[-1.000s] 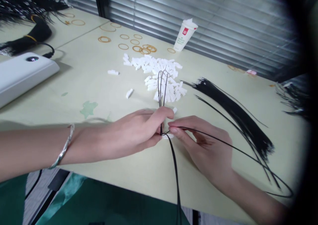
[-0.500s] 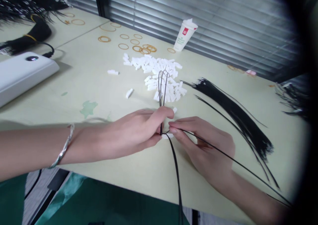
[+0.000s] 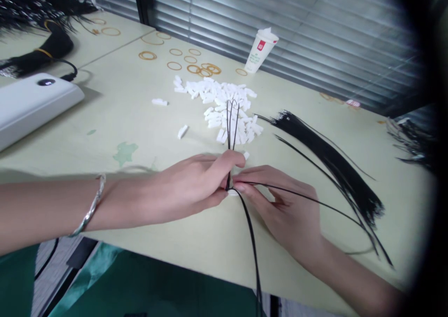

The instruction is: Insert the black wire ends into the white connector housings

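My left hand [image 3: 205,179], coming in from the left, is closed on several thin black wires [image 3: 251,233]. Their looped ends rise above its fingers, and the long ends hang past the table's front edge. Between both hands, just under the fingertips, shows a white plastic piece [image 3: 232,192], mostly hidden. With thumb and forefinger my right hand [image 3: 285,207] pinches a single black wire [image 3: 297,193], close to the left fingertips. That wire runs back across the right hand to the right. Beyond the hands lies a pile of small white plastic pieces [image 3: 224,95].
A bundle of black wires [image 3: 329,158] lies on the right. Rubber bands [image 3: 205,69] and a paper cup [image 3: 261,51] are at the back. To the left sit a white device [image 3: 35,105] with a cable and a banded black bundle [image 3: 52,42]. Blinds [image 3: 297,18] border the table.
My right hand has moved left, bringing its wire up to the left fingertips. The wire's tail has swung up and left. The loops above my left hand have shifted slightly right.
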`<state>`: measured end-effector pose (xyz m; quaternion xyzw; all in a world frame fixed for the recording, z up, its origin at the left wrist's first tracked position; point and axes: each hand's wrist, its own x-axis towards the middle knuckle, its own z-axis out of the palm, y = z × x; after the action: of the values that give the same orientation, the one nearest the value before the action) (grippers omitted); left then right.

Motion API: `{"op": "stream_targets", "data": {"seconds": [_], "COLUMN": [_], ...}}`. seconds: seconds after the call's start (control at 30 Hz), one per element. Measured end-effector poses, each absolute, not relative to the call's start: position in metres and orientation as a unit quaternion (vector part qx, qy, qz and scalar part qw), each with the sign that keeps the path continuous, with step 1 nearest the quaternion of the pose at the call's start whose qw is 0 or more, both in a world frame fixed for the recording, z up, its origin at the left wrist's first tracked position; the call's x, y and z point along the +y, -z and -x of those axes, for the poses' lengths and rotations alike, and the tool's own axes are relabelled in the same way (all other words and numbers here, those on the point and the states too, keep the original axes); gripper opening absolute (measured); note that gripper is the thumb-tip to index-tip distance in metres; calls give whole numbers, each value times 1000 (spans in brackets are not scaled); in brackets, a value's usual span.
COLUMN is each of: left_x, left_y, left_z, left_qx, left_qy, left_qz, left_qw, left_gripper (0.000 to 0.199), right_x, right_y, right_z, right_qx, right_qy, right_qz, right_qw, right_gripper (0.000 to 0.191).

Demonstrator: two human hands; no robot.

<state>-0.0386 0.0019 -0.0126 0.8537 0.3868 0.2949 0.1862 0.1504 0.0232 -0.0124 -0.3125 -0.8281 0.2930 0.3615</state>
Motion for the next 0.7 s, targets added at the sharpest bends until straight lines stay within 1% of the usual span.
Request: {"op": "stream_targets", "data": {"seconds": [0.1,0.27,0.47,0.7], "left_x": [2,3,2,2], "left_y": [12,12,14,16], "left_z": [39,39,39,38], "left_qx": [382,386,385,377], "left_qy": [-287,-277,-283,-290], "left_qz": [-857,-858,-856,-855], "left_qw": [193,196,199,205], "left_gripper": [35,36,38,39], "right_x": [25,26,24,24], "right_y": [13,14,15,15], "right_z": [-150,-151,-150,-150], "right_qx": [-852,-849,-835,-875], "right_qy": [-256,-252,-280,-223], "right_qz": [306,325,340,296], "right_qw": [340,333,330,312], "right_gripper": [12,5,10,13]}}
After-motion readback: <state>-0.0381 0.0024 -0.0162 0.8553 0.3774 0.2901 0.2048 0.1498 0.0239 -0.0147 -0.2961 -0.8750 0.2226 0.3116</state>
